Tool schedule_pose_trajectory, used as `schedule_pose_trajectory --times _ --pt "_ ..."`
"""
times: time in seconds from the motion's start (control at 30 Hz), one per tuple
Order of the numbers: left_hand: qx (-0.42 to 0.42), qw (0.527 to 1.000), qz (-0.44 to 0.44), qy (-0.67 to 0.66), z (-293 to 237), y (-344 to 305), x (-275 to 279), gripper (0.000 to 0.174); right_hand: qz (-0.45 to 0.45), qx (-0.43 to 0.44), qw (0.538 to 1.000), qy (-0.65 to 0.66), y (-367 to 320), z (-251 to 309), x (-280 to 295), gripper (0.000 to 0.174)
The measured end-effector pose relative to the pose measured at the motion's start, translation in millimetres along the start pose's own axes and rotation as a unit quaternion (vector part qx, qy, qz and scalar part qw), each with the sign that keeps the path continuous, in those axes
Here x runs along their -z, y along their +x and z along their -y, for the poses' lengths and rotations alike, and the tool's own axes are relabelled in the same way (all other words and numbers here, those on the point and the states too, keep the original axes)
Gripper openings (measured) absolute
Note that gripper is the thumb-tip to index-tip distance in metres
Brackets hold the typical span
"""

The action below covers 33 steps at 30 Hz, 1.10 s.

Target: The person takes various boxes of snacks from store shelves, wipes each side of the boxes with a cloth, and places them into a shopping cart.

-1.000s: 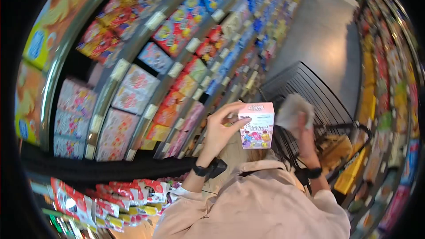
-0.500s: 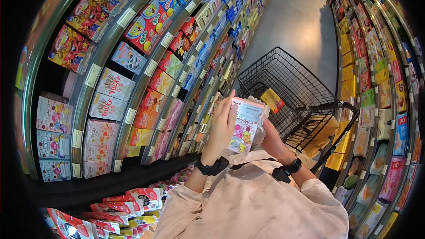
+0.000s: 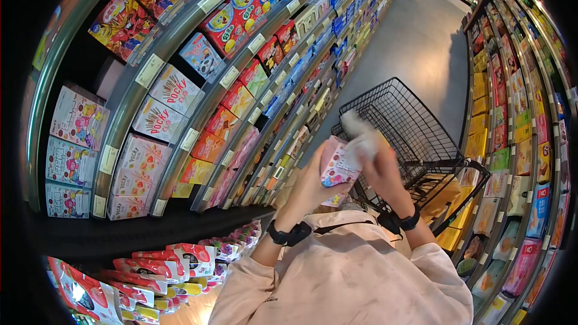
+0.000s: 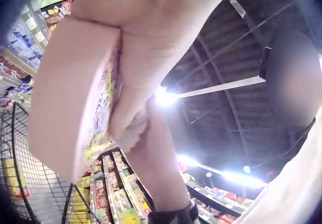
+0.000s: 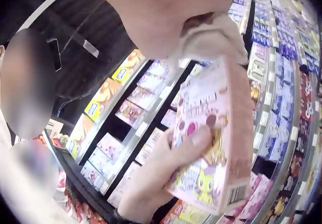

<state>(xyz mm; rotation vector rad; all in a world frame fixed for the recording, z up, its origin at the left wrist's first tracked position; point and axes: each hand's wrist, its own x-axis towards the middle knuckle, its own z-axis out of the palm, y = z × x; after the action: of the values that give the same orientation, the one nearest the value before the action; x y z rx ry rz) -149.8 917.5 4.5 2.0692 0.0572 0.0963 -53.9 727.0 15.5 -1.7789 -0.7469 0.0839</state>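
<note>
A pink box [image 3: 340, 167] printed with cartoon ponies is held in front of the chest by my left hand [image 3: 307, 180]. In the right wrist view, the left thumb [image 5: 193, 144] lies across the printed face of the box [image 5: 214, 91]. My right hand [image 3: 385, 171] grips a crumpled whitish cloth [image 3: 363, 144], blurred in the head view, at the box's upper right edge. The cloth [image 5: 216, 39] also overlaps the box's top end in the right wrist view. A plain pink side of the box [image 4: 65, 93] faces the left wrist camera. Both wrists wear dark bands.
A black wire shopping cart [image 3: 415, 126] stands just ahead, with a brown paper-like item [image 3: 439, 198] near its handle. Shelves of boxed snacks [image 3: 168, 105] line the left side, more packed shelves [image 3: 512, 144] the right. Red hanging pouches [image 3: 159, 271] sit low at left. Grey floor [image 3: 415, 30] runs ahead.
The right hand brought the cloth from apart, at the right, to the box's right edge, then up toward its top. The left hand keeps hold of the box, which has tilted.
</note>
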Motion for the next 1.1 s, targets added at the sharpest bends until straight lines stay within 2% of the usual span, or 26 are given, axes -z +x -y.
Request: schedule_pose_trajectory --times 0.03,0.07,0.1,0.17,0.23,0.27,0.33,0.37,0.47,0.6,0.67,0.7,0.73,0.8,0.83,0.87,0.93,0.97,1.0,1.03,1.07,1.1 --pt "-0.033 0.999 -0.021 0.014 -3 0 -4 0.108 0.047 0.07 0.993 -0.079 3 5 -8 0.055" --pt "-0.067 0.996 -0.042 0.03 -5 0 -5 0.105 0.025 0.051 0.991 -0.118 2 15 -17 0.053" --pt "-0.009 1.0 -0.016 -0.005 -7 -1 -2 0.101 0.012 0.061 0.99 -0.123 -1 13 -22 0.053" --pt "-0.031 0.999 -0.003 0.022 -12 -3 8 0.099 0.002 0.079 0.989 -0.129 3 9 -21 0.053" --pt "-0.057 0.997 0.015 0.045 -6 -10 14 0.09 0.079 0.01 0.996 -0.027 0 9 -14 0.053" --pt "-0.054 0.997 0.011 0.046 -4 -14 19 0.09 0.083 0.012 0.996 -0.025 -3 8 -12 0.053" --pt "-0.092 0.977 0.067 0.181 -1 -15 31 0.086 0.128 -0.05 0.988 0.071 -4 6 -7 0.053" --pt "-0.091 0.977 0.05 0.187 -3 -16 35 0.086 0.129 -0.091 0.982 0.107 -8 3 -6 0.053" --pt "-0.093 0.976 0.053 0.189 -11 -27 41 0.08 0.152 -0.065 0.98 0.113 -10 7 -6 0.058" --pt "-0.103 0.959 0.054 0.259 3 -28 27 0.087 0.18 -0.021 0.983 0.031 -15 1 -13 0.063" --pt "-0.093 0.966 0.028 0.239 -13 -28 37 0.088 0.14 -0.096 0.982 0.087 -21 -4 -11 0.063" --pt "-0.082 0.974 0.008 0.213 -19 -27 40 0.089 0.088 -0.104 0.973 0.185 -22 -8 -15 0.06" --pt "-0.084 0.973 0.006 0.215 -18 -26 41 0.089 0.051 -0.158 0.957 0.239 -27 -6 -12 0.056" --pt "-0.038 0.988 -0.127 0.073 -15 -26 39 0.094 -0.028 -0.155 0.949 0.273 -26 -10 -13 0.053" --pt "0.0 0.983 -0.172 -0.067 -19 -26 36 0.093 -0.029 -0.155 0.949 0.273 -26 -9 -16 0.053" --pt "-0.001 0.983 -0.17 -0.067 -14 -25 35 0.093 -0.053 -0.15 0.947 0.278 -27 -4 -20 0.046" --pt "0.022 0.968 -0.159 -0.192 -3 -26 36 0.089 -0.082 -0.15 0.944 0.282 -36 -7 -20 0.041" --pt "0.011 0.973 -0.168 -0.158 -1 -28 38 0.079 -0.067 -0.195 0.951 0.23 -42 -18 -14 0.043" --pt "0.011 0.973 -0.165 -0.16 -3 -30 40 0.079 -0.051 -0.236 0.954 0.176 -44 -24 -8 0.049" --pt "-0.015 0.974 -0.181 -0.133 -4 -32 44 0.077 -0.076 -0.253 0.936 0.231 -43 -27 -3 0.053" --pt "-0.04 0.974 -0.198 -0.105 -5 -33 46 0.074 -0.078 -0.253 0.936 0.23 -43 -27 -2 0.053" --pt "-0.039 0.972 -0.211 -0.1 -6 -36 47 0.07 -0.163 -0.24 0.925 0.244 -38 -18 -2 0.053"
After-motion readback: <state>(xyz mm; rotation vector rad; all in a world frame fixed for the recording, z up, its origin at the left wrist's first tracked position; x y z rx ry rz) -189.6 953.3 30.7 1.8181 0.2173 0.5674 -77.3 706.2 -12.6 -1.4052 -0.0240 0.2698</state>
